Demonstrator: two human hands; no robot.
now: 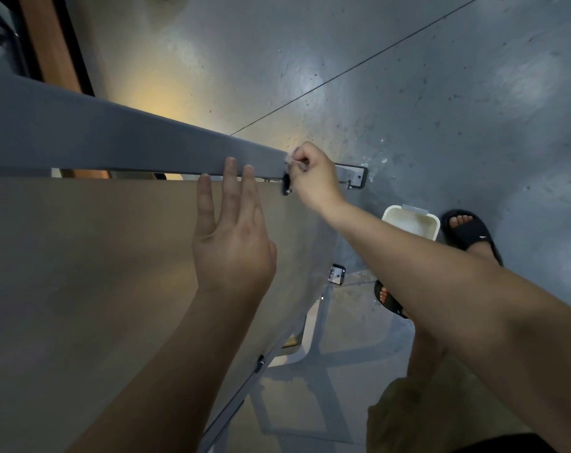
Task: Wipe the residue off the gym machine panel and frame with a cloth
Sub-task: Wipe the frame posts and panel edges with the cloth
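Our right hand (310,176) curls its fingers round a small bunched cloth (289,159) and holds it against the right end of the grey frame (130,138), just above a black fitting (286,185), probably to work at residue there. Our left hand (233,237) lies open and flat on the beige panel (97,256), fingertips touching the frame, seemingly to steady it. A white tub (411,223) stands on the floor (441,93) to the right, near our sandals.
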